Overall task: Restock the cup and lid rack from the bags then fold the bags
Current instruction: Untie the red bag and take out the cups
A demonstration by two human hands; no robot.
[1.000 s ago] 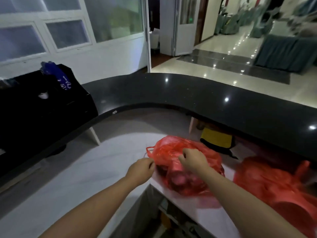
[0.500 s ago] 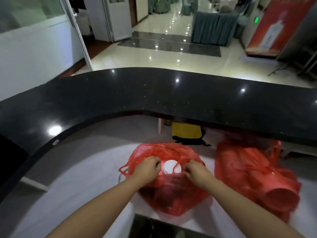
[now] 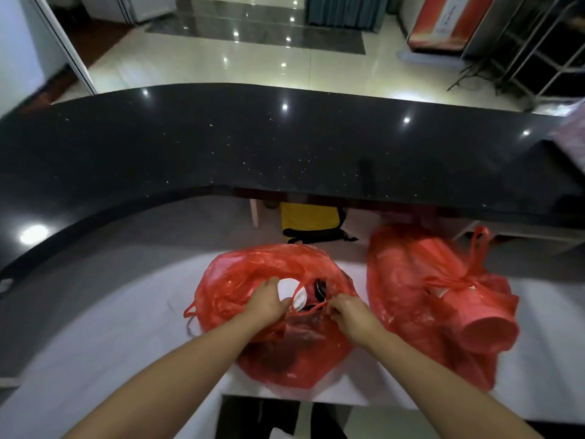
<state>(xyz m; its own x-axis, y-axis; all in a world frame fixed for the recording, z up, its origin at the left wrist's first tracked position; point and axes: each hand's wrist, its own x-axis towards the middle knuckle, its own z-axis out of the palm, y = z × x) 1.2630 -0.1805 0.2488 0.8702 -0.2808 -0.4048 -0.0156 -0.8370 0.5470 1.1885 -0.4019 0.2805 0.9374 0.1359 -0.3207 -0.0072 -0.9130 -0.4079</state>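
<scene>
Red translucent bags (image 3: 253, 274) (image 3: 411, 280); white lids (image 3: 292, 294); black speckled counter (image 3: 285, 147); yellow pouch (image 3: 308, 217).

A white counter (image 3: 101, 337) runs below a raised, curved black ledge (image 3: 285, 147). Two red plastic bags lie directly on it. The nearer bag (image 3: 240, 280) sits near the front edge, its mouth open, with white lids (image 3: 292, 291) showing inside. The second bag (image 3: 421, 280) lies just beside it on the right, tied at its handles. A yellow bag (image 3: 308, 217) sits further back beneath the ledge.
</scene>
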